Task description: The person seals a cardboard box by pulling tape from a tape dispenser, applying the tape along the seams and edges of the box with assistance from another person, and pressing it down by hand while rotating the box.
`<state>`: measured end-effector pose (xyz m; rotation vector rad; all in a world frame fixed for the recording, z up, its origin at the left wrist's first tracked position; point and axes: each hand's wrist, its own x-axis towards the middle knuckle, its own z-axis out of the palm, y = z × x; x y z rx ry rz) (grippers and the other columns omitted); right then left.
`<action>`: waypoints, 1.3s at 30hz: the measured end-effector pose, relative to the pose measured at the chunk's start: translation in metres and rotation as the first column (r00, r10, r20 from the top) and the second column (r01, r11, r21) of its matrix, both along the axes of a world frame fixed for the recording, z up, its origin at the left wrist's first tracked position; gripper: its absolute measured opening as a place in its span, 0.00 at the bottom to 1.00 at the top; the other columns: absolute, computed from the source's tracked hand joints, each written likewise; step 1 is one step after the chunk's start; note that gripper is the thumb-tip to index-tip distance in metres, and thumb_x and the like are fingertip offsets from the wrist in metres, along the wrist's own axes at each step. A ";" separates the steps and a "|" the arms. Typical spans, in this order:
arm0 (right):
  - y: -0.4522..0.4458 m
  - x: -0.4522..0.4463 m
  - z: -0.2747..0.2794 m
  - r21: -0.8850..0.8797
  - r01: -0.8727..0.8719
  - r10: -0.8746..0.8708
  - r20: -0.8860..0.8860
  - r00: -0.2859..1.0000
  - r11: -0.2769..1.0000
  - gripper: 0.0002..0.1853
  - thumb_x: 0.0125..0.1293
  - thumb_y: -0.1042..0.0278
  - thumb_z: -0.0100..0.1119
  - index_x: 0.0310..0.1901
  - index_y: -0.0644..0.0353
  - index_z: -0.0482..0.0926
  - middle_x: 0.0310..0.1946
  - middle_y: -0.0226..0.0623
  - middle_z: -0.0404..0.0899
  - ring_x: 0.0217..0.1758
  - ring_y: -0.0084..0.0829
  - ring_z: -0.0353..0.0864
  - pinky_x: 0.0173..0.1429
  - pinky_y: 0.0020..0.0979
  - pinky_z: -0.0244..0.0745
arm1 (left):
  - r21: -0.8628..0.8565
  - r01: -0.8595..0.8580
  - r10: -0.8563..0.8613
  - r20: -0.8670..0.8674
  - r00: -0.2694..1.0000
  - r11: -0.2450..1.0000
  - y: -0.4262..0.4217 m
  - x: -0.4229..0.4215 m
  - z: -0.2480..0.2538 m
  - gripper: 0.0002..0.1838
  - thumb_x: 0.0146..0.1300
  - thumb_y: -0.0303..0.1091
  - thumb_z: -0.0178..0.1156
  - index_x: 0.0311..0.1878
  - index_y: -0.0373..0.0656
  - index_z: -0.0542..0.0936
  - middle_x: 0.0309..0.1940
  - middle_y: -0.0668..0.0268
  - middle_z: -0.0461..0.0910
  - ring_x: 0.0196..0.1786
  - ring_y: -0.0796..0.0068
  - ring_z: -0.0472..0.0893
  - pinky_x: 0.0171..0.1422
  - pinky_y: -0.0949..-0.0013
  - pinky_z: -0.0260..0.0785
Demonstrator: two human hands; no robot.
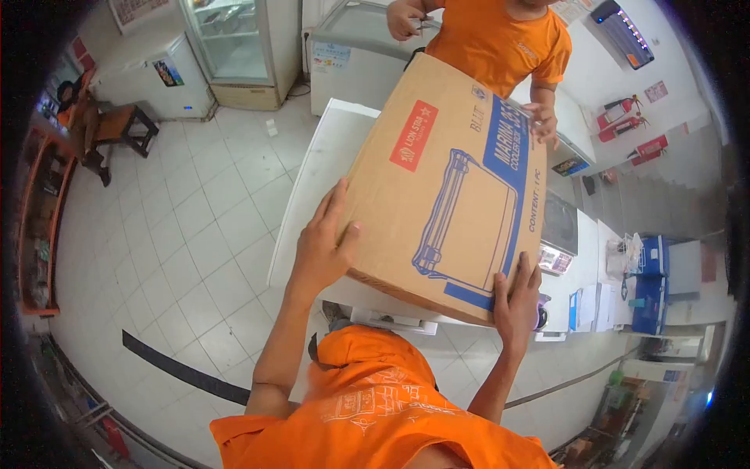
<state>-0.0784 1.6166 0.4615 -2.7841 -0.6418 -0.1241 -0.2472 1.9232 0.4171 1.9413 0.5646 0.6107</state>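
Observation:
A large cardboard cooler box carton (426, 195), printed with a blue line drawing and a red label, lies on a white table. My left hand (324, 242) grips its left edge, thumb on top and fingers along the side. At the near right corner, my right hand (517, 301) holds the same carton with its fingers spread over the printed face. Across from me, a person in an orange shirt (500, 47) rests one hand (541, 123) on the carton's far right edge. That person's other hand (406, 19) holds a small dark tool I cannot make out.
The white table (301, 203) extends past the carton's left side. Papers (594, 306) and blue containers (650, 285) are at the right. Freezers (152, 86) and a glass-door fridge (230, 39) line the back. Someone sits on a brown bench (121, 123) at the far left.

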 end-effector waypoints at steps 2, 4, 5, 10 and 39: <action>0.002 -0.006 0.000 0.035 0.030 -0.030 0.007 1.000 0.999 0.37 0.72 0.47 0.57 0.77 0.54 0.60 0.74 0.66 0.56 0.71 0.65 0.66 0.69 0.53 0.67 | -0.002 0.000 0.000 -0.021 1.000 1.000 0.003 -0.001 0.007 0.33 0.71 0.31 0.54 0.78 0.36 0.59 0.76 0.47 0.64 0.79 0.51 0.63 0.81 0.58 0.54; 0.001 -0.010 -0.001 0.057 0.041 -0.042 0.019 0.999 0.998 0.37 0.72 0.47 0.57 0.77 0.53 0.61 0.74 0.65 0.56 0.70 0.64 0.66 0.68 0.53 0.68 | 0.035 -0.013 0.013 -0.026 1.000 0.999 0.003 -0.001 0.004 0.32 0.73 0.33 0.51 0.79 0.39 0.59 0.74 0.47 0.66 0.76 0.48 0.67 0.77 0.57 0.61; 0.001 -0.007 -0.002 0.059 0.038 -0.040 0.030 0.999 0.998 0.37 0.71 0.47 0.57 0.77 0.53 0.61 0.74 0.65 0.56 0.70 0.64 0.66 0.68 0.53 0.68 | 0.048 -0.017 0.018 -0.029 0.999 0.999 0.005 0.003 0.002 0.31 0.74 0.34 0.49 0.79 0.40 0.59 0.73 0.47 0.67 0.74 0.47 0.69 0.75 0.56 0.64; -0.004 -0.007 -0.004 0.073 0.047 -0.052 0.074 0.996 0.996 0.36 0.71 0.46 0.57 0.76 0.51 0.64 0.73 0.66 0.58 0.68 0.65 0.68 0.68 0.53 0.69 | 0.019 -0.018 0.018 0.008 1.000 1.000 0.000 0.004 0.001 0.29 0.78 0.35 0.46 0.79 0.41 0.59 0.74 0.48 0.67 0.75 0.49 0.69 0.75 0.58 0.63; -0.014 -0.002 -0.005 0.174 0.035 -0.051 0.091 0.995 0.984 0.35 0.68 0.50 0.62 0.73 0.53 0.67 0.72 0.66 0.59 0.71 0.64 0.66 0.70 0.52 0.67 | -0.073 -0.035 0.034 -0.009 0.999 0.997 -0.011 0.009 0.010 0.29 0.79 0.41 0.45 0.78 0.37 0.61 0.76 0.50 0.65 0.79 0.56 0.63 0.81 0.61 0.53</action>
